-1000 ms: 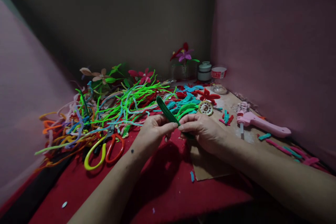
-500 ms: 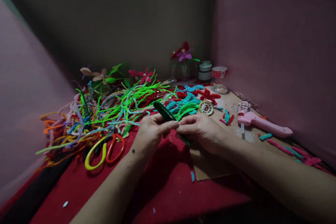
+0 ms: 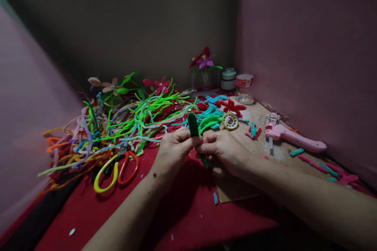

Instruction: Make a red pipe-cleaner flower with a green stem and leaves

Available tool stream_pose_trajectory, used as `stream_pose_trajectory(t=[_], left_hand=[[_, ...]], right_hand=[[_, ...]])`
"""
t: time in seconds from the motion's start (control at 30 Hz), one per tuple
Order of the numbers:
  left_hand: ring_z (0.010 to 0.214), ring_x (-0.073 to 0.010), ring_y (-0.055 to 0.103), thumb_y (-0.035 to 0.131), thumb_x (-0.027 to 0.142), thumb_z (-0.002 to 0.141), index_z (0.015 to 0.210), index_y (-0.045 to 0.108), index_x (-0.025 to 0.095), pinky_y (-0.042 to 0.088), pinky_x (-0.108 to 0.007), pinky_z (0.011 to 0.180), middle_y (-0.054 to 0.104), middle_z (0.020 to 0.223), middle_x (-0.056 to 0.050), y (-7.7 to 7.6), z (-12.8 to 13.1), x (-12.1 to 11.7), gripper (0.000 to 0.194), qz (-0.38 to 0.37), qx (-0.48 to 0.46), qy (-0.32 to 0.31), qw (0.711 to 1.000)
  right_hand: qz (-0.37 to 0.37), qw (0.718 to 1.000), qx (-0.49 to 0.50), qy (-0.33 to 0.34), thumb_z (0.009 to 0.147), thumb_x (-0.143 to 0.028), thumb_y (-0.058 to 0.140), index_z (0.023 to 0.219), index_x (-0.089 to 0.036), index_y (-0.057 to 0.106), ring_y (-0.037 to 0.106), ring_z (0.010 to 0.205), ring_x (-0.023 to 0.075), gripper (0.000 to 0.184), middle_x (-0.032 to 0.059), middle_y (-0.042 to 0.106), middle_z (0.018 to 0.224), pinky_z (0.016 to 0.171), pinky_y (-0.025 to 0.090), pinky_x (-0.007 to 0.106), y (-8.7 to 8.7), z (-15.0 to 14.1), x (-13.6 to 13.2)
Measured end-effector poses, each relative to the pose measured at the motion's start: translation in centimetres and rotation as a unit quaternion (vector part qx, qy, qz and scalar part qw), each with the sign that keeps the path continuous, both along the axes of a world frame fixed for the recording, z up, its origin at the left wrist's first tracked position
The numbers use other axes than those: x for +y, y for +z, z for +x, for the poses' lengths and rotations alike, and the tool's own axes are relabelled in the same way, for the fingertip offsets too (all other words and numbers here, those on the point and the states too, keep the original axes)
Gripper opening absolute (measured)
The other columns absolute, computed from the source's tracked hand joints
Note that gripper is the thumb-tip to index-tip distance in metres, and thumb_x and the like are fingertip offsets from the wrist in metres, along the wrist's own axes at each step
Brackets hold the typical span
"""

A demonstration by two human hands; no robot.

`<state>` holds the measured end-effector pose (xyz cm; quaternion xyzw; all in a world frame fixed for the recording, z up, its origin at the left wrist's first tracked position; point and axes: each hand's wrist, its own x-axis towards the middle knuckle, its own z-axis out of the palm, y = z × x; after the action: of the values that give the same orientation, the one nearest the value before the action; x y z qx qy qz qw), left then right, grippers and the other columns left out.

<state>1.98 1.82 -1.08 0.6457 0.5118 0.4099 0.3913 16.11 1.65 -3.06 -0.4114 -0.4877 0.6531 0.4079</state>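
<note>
Between my two hands a dark green pipe cleaner (image 3: pixel 193 124), bent double, stands nearly upright, its lower end showing beneath my fingers. My left hand (image 3: pixel 178 147) pinches it between thumb and forefinger. From the other side my right hand (image 3: pixel 222 149) closes thumb and fingertips on the same piece; its exact grip is partly hidden. Just behind the fingers lie bright green bent pieces (image 3: pixel 210 122) and a roll of tape (image 3: pixel 230 120). Scissors (image 3: pixel 129 167) with one yellow and one red handle rest left of my left hand.
A heap of coloured pipe cleaners (image 3: pixel 153 113) spreads over the left and middle. At right lie a pink glue gun (image 3: pixel 297 138) and cut scraps (image 3: pixel 338 172). Finished flowers (image 3: pixel 205 61) and a lidded jar (image 3: pixel 229 79) stand at the back, near the walls. Cardboard (image 3: pixel 235 188) covers part of the red cloth.
The dark green pipe cleaner has turned from leaning left to nearly upright, its loop now seen narrower. Both hands stay together and have shifted only slightly.
</note>
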Motion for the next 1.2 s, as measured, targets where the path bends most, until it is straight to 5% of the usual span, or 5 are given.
stream_pose_trajectory(t=[0.2, 0.5, 0.87, 1.07, 1.2], left_hand=[[0.058, -0.0088, 0.044, 0.066, 0.023, 0.065, 0.065, 0.064, 0.014, 0.035, -0.021, 0.053, 0.054, 0.063, 0.001, -0.5, 0.6, 0.2, 0.01, 0.043, -0.05, 0.057, 0.996], [0.039, -0.0042, 0.031, 0.068, 0.029, 0.063, 0.063, 0.062, 0.013, 0.023, -0.019, 0.039, 0.042, 0.044, 0.006, 0.6, -0.3, 0.9, 0.017, 0.002, -0.119, 0.091, 0.989], [0.062, -0.0114, 0.052, 0.066, 0.028, 0.066, 0.062, 0.068, 0.017, 0.04, -0.02, 0.052, 0.06, 0.068, -0.001, 1.3, -1.5, 0.5, 0.012, 0.22, 0.046, 0.17, 0.959], [0.042, -0.0037, 0.038, 0.063, 0.037, 0.069, 0.095, 0.062, 0.017, 0.027, -0.017, 0.038, 0.056, 0.064, 0.002, 1.4, -2.2, 1.2, 0.033, 0.071, -0.138, 0.11, 0.982], [0.04, -0.0021, 0.039, 0.065, 0.038, 0.068, 0.086, 0.062, 0.013, 0.027, -0.016, 0.037, 0.059, 0.069, -0.001, 0.5, -1.8, 1.2, 0.031, -0.051, -0.164, 0.044, 0.984]], right_hand=[[0.011, 0.999, 0.004, -0.038, 0.058, -0.014, 0.056, 0.044, -0.016, 0.043, 0.031, 0.037, 0.005, 0.019, -0.0063, 0.039, 0.039, 0.04, 0.022, 0.022, 0.6, -0.6, -0.5], [-0.006, 1.0, -0.019, -0.02, 0.059, -0.01, 0.054, 0.042, -0.017, 0.042, 0.03, 0.034, 0.0061, 0.022, -0.0063, 0.037, 0.034, 0.039, 0.02, 0.023, 0.9, -0.6, -1.0], [-0.021, 0.999, -0.026, 0.017, 0.059, -0.01, 0.058, 0.04, -0.016, 0.042, 0.032, 0.035, 0.0059, 0.025, -0.0056, 0.038, 0.035, 0.042, 0.02, 0.024, 0.2, -0.9, -0.9], [-0.077, 0.994, 0.073, 0.017, 0.061, -0.016, 0.062, 0.049, -0.015, 0.048, 0.034, 0.037, 0.0059, 0.019, -0.0045, 0.045, 0.041, 0.042, 0.021, 0.023, -0.2, -0.4, -0.2], [-0.07, 0.983, 0.168, -0.024, 0.057, -0.018, 0.069, 0.059, -0.013, 0.057, 0.041, 0.045, 0.0064, 0.013, -0.0029, 0.053, 0.052, 0.047, 0.027, 0.022, -0.1, 0.0, 0.6]])
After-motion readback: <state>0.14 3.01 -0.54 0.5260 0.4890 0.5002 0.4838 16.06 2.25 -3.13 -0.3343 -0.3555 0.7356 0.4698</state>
